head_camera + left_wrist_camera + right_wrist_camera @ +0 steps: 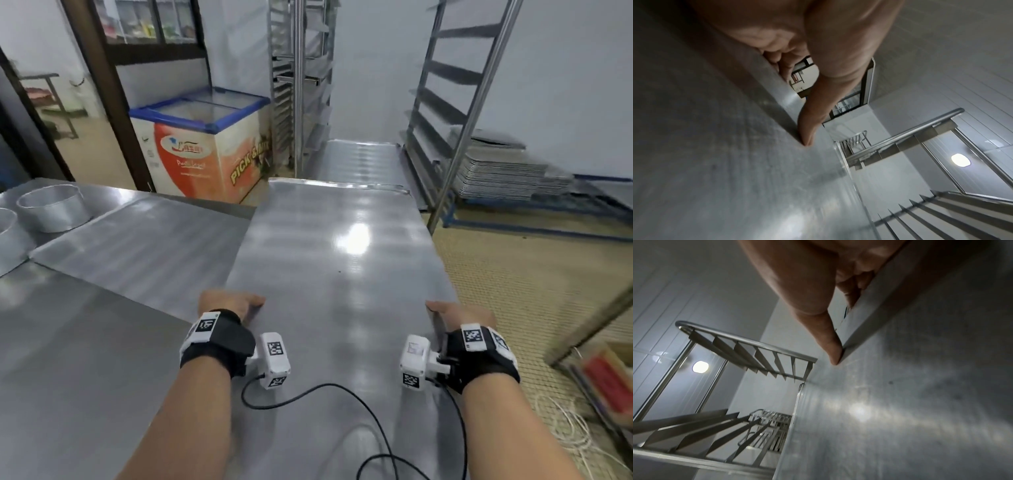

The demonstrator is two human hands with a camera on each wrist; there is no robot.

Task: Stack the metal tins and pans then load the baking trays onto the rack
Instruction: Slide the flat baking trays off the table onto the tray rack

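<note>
Both hands' grip: shiny flat tray (pixel 342 246)

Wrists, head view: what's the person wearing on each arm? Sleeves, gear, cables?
No sleeves; forearms bare. The left hand and right hand are gloveless. Each wrist has a black strap carrying white blocks printed with black-and-white square code markers, plus a boxy white camera unit on the inner side. A thin black cable loops from each unit back towards the body.

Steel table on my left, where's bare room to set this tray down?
The steel table is bare in front of your left hand, beside the tray. Its far left corner is crowded by the round tins.
</note>
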